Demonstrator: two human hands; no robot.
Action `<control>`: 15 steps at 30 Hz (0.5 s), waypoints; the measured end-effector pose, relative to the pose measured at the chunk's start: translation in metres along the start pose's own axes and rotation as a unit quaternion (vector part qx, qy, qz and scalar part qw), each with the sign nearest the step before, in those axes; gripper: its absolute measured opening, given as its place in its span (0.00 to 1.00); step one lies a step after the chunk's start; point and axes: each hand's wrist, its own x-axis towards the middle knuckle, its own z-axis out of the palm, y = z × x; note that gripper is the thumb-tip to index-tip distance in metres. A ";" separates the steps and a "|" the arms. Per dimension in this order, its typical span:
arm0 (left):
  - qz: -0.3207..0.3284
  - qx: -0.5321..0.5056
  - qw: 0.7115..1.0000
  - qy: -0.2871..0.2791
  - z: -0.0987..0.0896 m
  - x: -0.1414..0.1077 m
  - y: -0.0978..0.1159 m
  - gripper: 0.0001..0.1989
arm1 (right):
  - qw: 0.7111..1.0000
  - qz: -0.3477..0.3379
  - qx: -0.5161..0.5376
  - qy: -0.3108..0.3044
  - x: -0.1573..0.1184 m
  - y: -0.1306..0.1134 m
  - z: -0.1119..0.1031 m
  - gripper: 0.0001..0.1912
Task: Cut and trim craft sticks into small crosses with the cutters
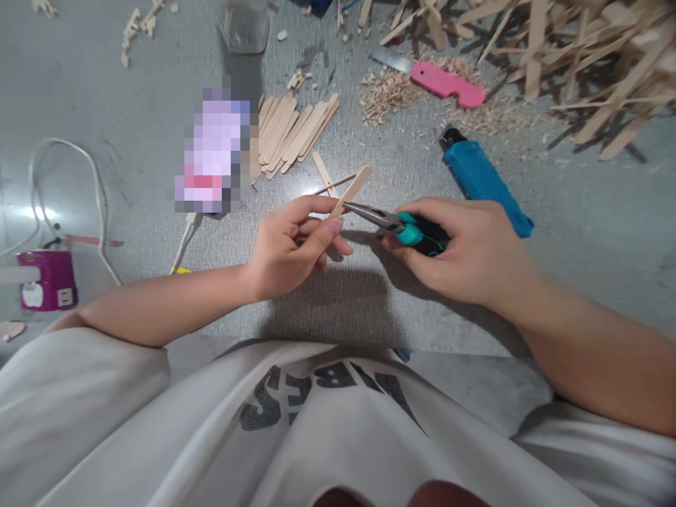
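“Wooden stick (356, 186): where is it, and what has hold of it?”

“Above the grey table (385, 158), slanting away from the person and to the right. Its near end is pinched between the thumb and fingers of the left hand (288, 246).”

“And the pliers (383, 217)?”

“Long-nosed, with black and teal handles around which the right hand (472, 246) is wrapped. Their tip meets the stick's side, just beside the left fingers. From where I stand, I cannot tell whether the jaws bite the wood.”

“Next, the surroundings?”

“Just beyond the left hand, a loose stick (320, 167); farther out, a row of flat sticks (309, 134), side by side. To their left, a pixelated device (214, 155) with a white cable (184, 239) at its near end. Beyond the right hand, a blue-wrapped tool (486, 179) lies aslant.”

“Along the far side?”

“A pink-handled knife (448, 84), its blade pointing left, amid wood shavings (385, 98). At far right, a tangled heap of sticks (607, 63); at the top, left of centre, a clear container (246, 32).”
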 end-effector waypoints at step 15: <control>0.015 0.044 0.999 0.009 -0.001 -0.002 -0.001 0.23 | 1.000 0.001 -0.012 0.010 0.000 -0.004 0.000 0.04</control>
